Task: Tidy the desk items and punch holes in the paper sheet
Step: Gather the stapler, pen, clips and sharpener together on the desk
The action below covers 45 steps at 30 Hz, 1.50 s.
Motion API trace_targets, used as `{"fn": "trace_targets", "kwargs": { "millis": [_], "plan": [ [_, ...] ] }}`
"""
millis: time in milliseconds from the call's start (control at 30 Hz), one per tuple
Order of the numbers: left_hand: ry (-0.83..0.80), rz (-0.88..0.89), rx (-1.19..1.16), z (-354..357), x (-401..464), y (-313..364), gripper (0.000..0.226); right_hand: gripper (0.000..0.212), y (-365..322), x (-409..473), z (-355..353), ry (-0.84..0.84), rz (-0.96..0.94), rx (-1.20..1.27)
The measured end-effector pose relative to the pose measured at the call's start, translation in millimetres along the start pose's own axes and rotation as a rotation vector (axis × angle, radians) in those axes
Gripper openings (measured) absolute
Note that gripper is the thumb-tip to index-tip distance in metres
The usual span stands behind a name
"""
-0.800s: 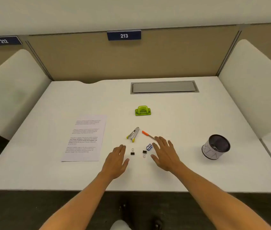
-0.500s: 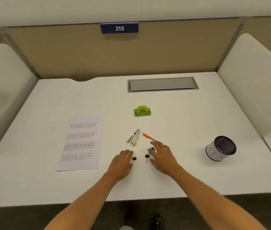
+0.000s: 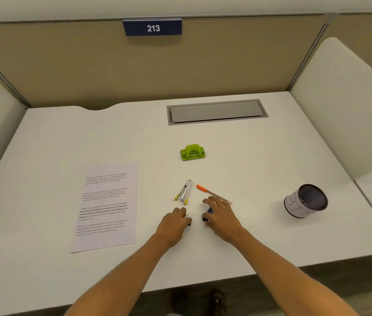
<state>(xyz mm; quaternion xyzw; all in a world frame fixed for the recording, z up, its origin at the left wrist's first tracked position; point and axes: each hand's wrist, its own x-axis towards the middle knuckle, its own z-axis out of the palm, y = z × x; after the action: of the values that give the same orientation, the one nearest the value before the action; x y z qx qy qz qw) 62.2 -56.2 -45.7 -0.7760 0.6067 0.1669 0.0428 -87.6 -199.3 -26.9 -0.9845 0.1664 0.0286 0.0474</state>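
A printed paper sheet (image 3: 106, 206) lies flat on the left of the white desk (image 3: 260, 160). A green hole punch (image 3: 192, 152) stands in the middle. Nearer me lie a metal tool with yellow tips (image 3: 185, 192) and an orange-capped pen (image 3: 212, 193). My left hand (image 3: 172, 225) has its fingers curled onto a black binder clip (image 3: 188, 222). My right hand (image 3: 222, 216) rests over a small blue item (image 3: 210, 210), its thumb touching a second black binder clip (image 3: 204, 221). Both clips still sit on the desk.
A dark mesh cup with a paper label (image 3: 305, 200) stands at the right, tilted towards me. A grey cable hatch (image 3: 217, 111) is set into the back of the desk. Beige partitions and white side panels enclose the desk.
Both hands have moved inward and curled. The left now covers the left binder clip. The right has drawn back over the blue item and the second clip.
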Motion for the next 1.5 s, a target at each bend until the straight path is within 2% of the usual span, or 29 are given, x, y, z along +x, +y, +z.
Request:
{"fn": "trace_targets", "kwargs": {
  "millis": [167, 300, 500, 667, 1000, 1200, 1333, 1500],
  "plan": [
    [0.013, 0.048, 0.011, 1, 6, -6, 0.029, 0.013, 0, 7, 5, -0.061, 0.029, 0.042],
    [0.025, 0.075, 0.024, 0, 6, -8, 0.022, 0.019, 1, 12, 8, -0.153, 0.031, 0.063],
    [0.024, 0.096, -0.002, -6, 6, -9, 0.027, 0.020, -3, 16, 1, -0.197, 0.054, 0.055],
    [0.019, 0.104, -0.025, -8, 4, -10, 0.030, 0.018, -8, 16, -2, -0.169, 0.035, 0.041],
    [0.113, 0.080, -0.185, 4, 1, 2, 0.030, 0.020, -13, 14, 5, -0.081, -0.015, 0.211],
    [0.171, 0.017, -0.351, 10, -3, 15, 0.029, 0.019, -7, 15, 7, -0.058, 0.005, 0.446],
    [0.241, 0.004, -0.434, 7, -3, 24, 0.024, 0.030, 5, 15, 1, -0.091, 0.053, 0.728],
    [0.366, 0.025, -0.461, -9, 3, 34, 0.020, 0.016, 16, 19, -8, -0.112, 0.288, 1.175]
  ]
}}
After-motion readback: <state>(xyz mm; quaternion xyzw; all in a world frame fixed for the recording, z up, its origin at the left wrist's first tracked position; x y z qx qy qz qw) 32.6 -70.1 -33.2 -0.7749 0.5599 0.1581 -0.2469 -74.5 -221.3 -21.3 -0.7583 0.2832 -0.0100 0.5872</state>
